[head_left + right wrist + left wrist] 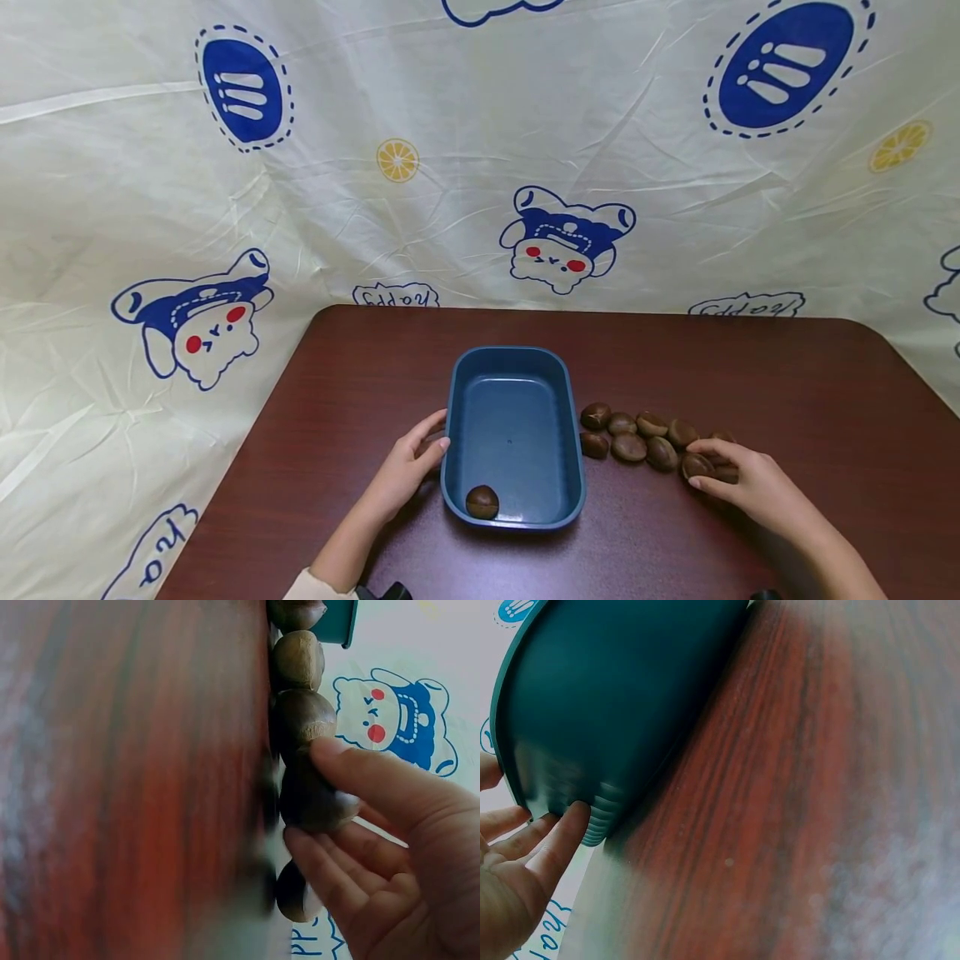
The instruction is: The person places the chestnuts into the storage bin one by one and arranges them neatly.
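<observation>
The right hand [759,487] is pinching 1 chestnut [697,467] well to the right of the blue tray [513,442], whose long axis is running forward; the left hand [405,468], fingers relaxed, is touching the tray's left side.

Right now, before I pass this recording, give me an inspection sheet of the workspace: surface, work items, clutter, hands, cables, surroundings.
Surface: reddish-brown table, wood-grained.
Work items: blue tray with one chestnut in its near-left corner; more chestnuts clustered to its right.
Clutter: dark objects at the head view's bottom edge, too cropped to identify.
Left hand: fingers touch the tray's left side.
Right hand: pinches a chestnut near the cluster's right end.
Cables: nothing seen.
Surroundings: pale printed sheet behind the table.
</observation>
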{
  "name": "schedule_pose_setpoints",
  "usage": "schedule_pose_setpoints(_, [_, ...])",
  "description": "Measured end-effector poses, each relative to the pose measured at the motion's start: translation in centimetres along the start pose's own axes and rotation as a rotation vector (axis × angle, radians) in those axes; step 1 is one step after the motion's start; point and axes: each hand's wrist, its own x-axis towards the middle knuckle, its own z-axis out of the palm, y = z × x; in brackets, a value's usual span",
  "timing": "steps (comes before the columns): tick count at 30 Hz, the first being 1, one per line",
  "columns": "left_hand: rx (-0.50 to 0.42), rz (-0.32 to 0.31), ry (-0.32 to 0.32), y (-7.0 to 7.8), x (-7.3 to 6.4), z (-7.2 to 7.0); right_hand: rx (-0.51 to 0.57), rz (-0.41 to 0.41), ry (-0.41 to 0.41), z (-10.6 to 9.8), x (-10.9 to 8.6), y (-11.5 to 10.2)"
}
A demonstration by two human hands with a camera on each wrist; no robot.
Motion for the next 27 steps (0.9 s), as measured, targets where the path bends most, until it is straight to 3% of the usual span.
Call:
schedule_pose_setpoints(6, [-0.002, 0.021, -0.006, -1.2, 0.3, -0.2, -0.012, -0.04, 0.029, -0.5, 0.5, -1.1])
schedule_pose_setpoints(14, [0.01, 0.029, -0.007, -1.4, 0.3, -0.3, -0.011, -0.096, 0.015, -0.8, 2.3, -3.8])
schedule_pose_setpoints(21, [0.019, 0.023, -0.002, -1.4, 0.3, -0.3, -0.046, -0.235, 0.037, -0.2, 4.4, -6.7])
schedule_pose_setpoints(27, [0.017, 0.025, -0.001, -1.4, 0.4, -0.3, 0.027, -0.301, -0.007, 0.9, 6.2, -9.0])
